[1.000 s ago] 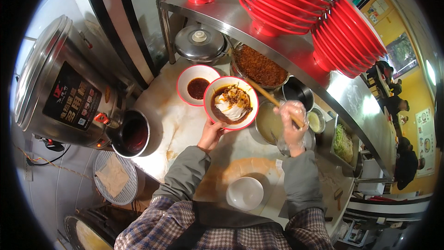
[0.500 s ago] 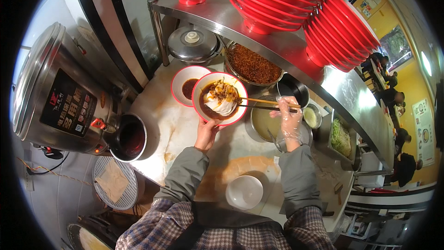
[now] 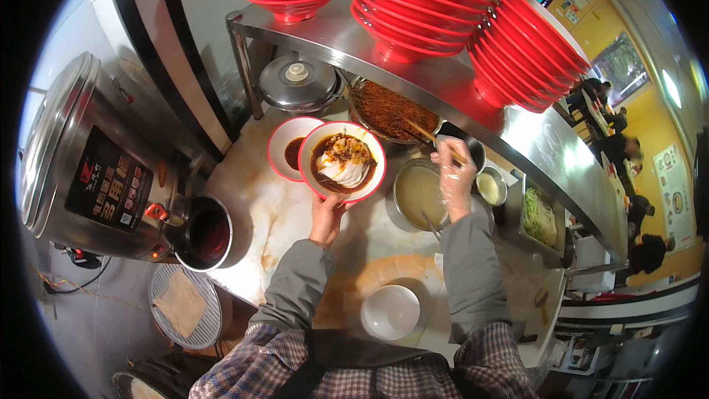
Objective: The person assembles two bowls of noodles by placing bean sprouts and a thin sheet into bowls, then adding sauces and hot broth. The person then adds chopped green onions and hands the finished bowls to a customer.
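Note:
My left hand (image 3: pixel 327 218) grips the near rim of a red-edged white bowl (image 3: pixel 375 154), its thumb on the rim. White, soft food (image 3: pixel 347 170) lies in dark sauce inside, with brown crumbly topping over it. My right hand (image 3: pixel 454 165), in a clear plastic glove, is closed around chopsticks (image 3: pixel 421 130). Their tips reach into a pan of reddish-brown crumbly topping (image 3: pixel 391 108) under the shelf. Just behind my left hand's bowl stands a second red-rimmed bowl (image 3: pixel 276 149) with some dark sauce in it. Below my right hand is a pot of pale, cloudy liquid (image 3: pixel 417 196).
Stacked red bowls (image 3: pixel 425 7) stand on the steel shelf (image 3: pixel 340 61) above the counter. A lidded pot (image 3: pixel 299 85) sits at the back left, a steel urn (image 3: pixel 111 170) at the left. An empty white bowl (image 3: pixel 390 312) stands close to me; shredded greens (image 3: pixel 539 218) fill a tray at right.
My right hand has drawn the chopsticks out of the held bowl and moved their tips up to the pan of topping. My left hand still holds the bowl.

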Demonstrator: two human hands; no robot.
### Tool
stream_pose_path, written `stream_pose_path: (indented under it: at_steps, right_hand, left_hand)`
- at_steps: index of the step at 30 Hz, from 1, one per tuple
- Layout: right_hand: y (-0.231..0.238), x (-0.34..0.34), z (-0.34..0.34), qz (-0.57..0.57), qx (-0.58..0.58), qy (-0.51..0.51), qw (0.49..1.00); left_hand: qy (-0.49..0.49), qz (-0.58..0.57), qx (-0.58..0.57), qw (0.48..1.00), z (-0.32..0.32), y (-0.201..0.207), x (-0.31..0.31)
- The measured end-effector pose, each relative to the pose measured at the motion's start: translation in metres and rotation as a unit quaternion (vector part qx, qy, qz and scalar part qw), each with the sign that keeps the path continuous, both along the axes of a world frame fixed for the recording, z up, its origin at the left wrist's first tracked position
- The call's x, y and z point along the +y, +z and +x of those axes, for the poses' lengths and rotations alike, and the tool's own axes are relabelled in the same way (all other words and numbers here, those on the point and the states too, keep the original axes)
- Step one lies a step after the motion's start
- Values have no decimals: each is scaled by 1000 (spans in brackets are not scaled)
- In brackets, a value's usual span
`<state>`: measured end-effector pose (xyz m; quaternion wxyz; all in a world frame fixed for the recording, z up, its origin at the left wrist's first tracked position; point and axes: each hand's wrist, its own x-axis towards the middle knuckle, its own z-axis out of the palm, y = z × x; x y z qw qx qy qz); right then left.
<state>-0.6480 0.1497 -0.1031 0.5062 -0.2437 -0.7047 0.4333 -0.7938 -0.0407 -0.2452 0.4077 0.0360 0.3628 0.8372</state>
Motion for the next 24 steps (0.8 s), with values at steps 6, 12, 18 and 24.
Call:
stream_pose_path:
  at_steps: [6,12,18,24]
  right_hand:
    - [-3,0,31,258,-222,27,940]
    - [9,-39,171,326,-184,-117,920]
    - [-6,-14,350,147,-183,-344,909]
    - [-36,65,478,-66,27,-374,925]
  left_hand:
    - [-24,-8,7,1000,6,13,-31]
    - [-156,-40,65,985,35,109,-66]
    - [-298,-89,29,950,99,244,-37]
    - [-391,34,63,918,207,319,77]
